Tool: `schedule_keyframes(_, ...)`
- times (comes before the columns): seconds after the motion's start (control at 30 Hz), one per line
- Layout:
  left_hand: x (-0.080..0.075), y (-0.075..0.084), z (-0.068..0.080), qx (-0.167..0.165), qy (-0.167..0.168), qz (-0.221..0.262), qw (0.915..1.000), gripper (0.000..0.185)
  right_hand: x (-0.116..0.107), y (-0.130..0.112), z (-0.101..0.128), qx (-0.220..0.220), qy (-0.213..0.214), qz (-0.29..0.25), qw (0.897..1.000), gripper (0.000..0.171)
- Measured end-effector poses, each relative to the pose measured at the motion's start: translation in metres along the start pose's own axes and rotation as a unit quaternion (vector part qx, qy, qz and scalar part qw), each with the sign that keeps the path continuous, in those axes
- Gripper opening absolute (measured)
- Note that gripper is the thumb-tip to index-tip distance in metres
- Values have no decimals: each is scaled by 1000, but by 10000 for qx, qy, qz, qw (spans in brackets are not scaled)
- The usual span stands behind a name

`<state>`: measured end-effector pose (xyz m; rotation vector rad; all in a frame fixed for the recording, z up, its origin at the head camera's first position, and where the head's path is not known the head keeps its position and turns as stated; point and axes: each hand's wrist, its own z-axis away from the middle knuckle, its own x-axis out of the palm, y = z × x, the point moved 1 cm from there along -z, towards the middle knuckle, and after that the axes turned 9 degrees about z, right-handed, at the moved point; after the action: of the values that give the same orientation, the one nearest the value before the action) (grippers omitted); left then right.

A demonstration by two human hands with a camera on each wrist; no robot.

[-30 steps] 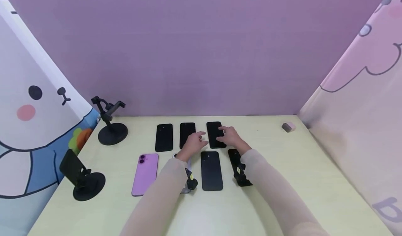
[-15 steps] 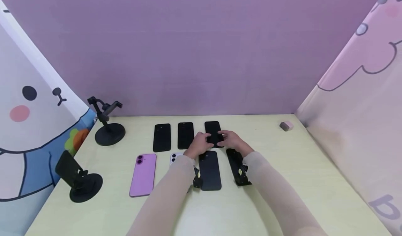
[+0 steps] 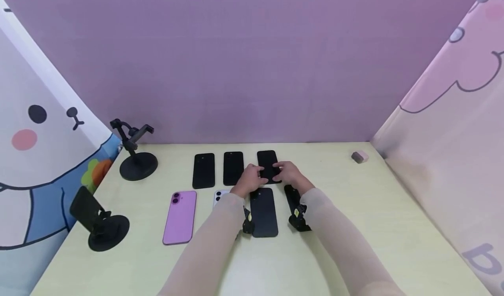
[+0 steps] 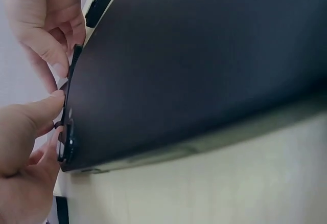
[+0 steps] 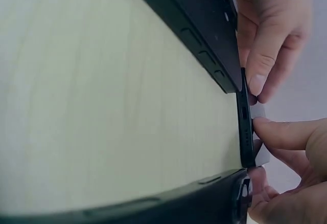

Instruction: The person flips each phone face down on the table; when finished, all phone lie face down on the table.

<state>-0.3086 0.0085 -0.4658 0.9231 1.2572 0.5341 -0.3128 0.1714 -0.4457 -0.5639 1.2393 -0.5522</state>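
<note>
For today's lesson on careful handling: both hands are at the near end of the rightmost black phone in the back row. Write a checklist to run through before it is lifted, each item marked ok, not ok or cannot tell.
1. Left hand fingers touch the near edge of the back-row phone: ok.
2. Right hand fingers on the same edge: ok.
3. Phone lies clear of the middle back-row phone: ok.
4. Grip firm enough to lift: cannot tell.
5. Near-row black phone close under the hands, may get bumped: not ok.
6. Table to the right has free space: ok.
</note>
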Motion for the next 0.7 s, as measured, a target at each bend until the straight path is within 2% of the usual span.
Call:
schedule_keyframes(0.13,0,0,0,41,29,19,10000,48,-1,1,-1,104,13,-318,9994,50)
schedule_keyframes(0.37,0,2,0,158,58,-126,9998,46,-4,7,-5,41,-11,-627,9980,47)
schedule_keyframes(0.53,-1,3,-1,276,81,-92,9995,45,-10,8,-5,-117,-59,-1225,9924,45)
schedule_keyframes(0.7,2,2,-2,342,50,-211,9992,44,-15,6,-4,-227,-145,-1588,9869,47)
